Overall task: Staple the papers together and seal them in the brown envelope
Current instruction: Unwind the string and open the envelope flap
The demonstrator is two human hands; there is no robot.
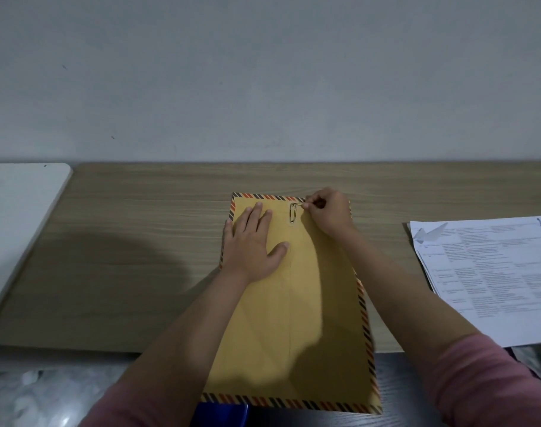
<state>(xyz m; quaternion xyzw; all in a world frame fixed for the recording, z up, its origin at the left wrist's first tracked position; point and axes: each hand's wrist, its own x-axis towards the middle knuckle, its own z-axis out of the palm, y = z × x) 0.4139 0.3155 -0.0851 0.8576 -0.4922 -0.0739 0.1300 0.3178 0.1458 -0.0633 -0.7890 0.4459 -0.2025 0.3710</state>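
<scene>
The brown envelope (294, 303) lies lengthwise on the bench (124, 241), its striped edge running from under both hands back toward the person, the near end overhanging the bench's front edge. The left hand (252, 241) lies flat on it, fingers straight and spread, pressing down its far-left part. Just right of those fingertips sits the string clasp (292, 213), and the right hand (329, 211) is curled beside it, thumb and forefinger pinching what looks like the thin string (299, 204) leading off the upper button; the string is too fine to say how many turns are on. Well to the right of the right hand lies a stack of papers (491, 272), 1 corner folded over, with no staple that can be made out. The chief risk, as I judge it, is closing the envelope with the papers outside it; whether others are inside cannot be seen. A smaller risk: a sharp tug on the string could snap it or tear the paper button loose, and if the left hand lifts, the overhanging envelope could slide toward the person. No stapler is in view.
</scene>
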